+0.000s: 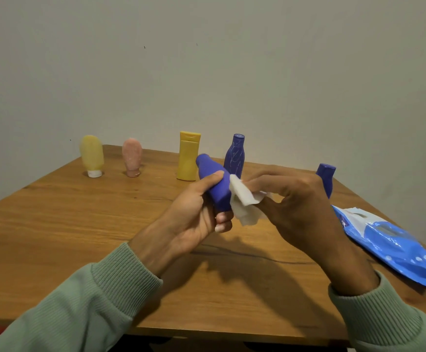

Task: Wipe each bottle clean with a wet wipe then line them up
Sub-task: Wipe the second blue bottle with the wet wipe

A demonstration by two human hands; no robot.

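Grips a blue bottle (213, 181) in the left hand (194, 219), thumb and fingers curled round its wider lower end, above the middle of a wooden counter (67, 224). Tilts its long axis, narrow end up, away and leftward. Pinches a white wipe (245, 201) in the right hand (298, 207), touching the bottle's right side. Shows open wood in front and left, a row of standing bottles (188, 156) near the far edge, and a blue wipe pack (389, 240) at the right edge.

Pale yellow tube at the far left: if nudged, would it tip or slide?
Probably tips: the pale yellow tube stands upside down on its narrow white cap, with the wider body above. It looks like soft plastic, so it likely dents when gripped.
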